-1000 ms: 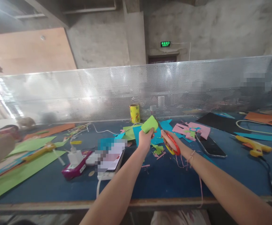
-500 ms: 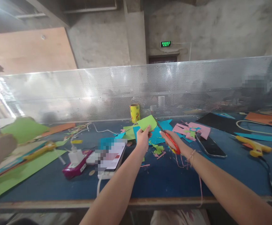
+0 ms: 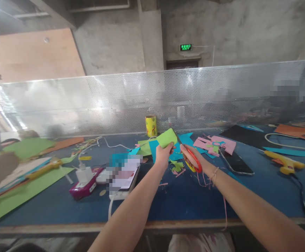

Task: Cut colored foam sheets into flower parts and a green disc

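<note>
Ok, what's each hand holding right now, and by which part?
The left hand pinches the light green paper piece by its lower edge. The right hand grips the red-handled scissors by the handle loops, blades pointing toward the paper.

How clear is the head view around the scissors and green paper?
Head view: green paper in the left hand and scissors in the right hand are fairly sharp; glare streaks the mesh screen at left; the far-left margin is smeared; the phone screen is pixelated.

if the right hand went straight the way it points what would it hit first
Probably the green paper in the left hand; scissors in the right hand aim at it, depth unclear.
</note>
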Tool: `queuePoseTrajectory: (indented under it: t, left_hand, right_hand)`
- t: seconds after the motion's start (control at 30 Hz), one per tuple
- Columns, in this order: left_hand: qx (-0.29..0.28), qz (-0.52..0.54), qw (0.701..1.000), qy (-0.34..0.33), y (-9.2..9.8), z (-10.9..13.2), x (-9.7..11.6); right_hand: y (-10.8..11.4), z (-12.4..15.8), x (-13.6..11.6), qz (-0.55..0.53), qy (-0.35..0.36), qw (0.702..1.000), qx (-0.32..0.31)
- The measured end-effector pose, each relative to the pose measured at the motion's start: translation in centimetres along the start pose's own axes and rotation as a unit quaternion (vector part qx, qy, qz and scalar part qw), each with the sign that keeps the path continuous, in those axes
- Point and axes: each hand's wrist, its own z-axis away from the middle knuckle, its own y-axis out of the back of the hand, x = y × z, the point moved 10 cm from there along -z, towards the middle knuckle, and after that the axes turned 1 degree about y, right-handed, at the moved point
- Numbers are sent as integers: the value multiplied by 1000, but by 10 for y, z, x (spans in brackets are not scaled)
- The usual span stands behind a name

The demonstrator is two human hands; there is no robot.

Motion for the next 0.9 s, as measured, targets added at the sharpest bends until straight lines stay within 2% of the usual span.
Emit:
queuePoseTrajectory:
  t: [0.23, 0.4, 0.5, 0.67, 0.9]
  left_hand:
    - [-5, 18, 1000, 9, -1, 3, 3]
    - [23, 72, 997, 13, 5, 4, 7]
    - [27, 104, 994, 12, 5, 5, 5]
    - [-10, 83, 996, 6, -8, 8, -3]
    - [19, 48, 999, -2, 0, 5, -5]
  right_hand:
    - [6, -3, -5, 62, 41, 997, 21]
    - [9, -5, -11, 97, 85, 991, 33]
    - [11, -6, -9, 97, 74, 992, 45]
    - [7, -6, -4, 85, 55, 994, 45]
    - [-5, 1, -5, 70, 27, 997, 10]
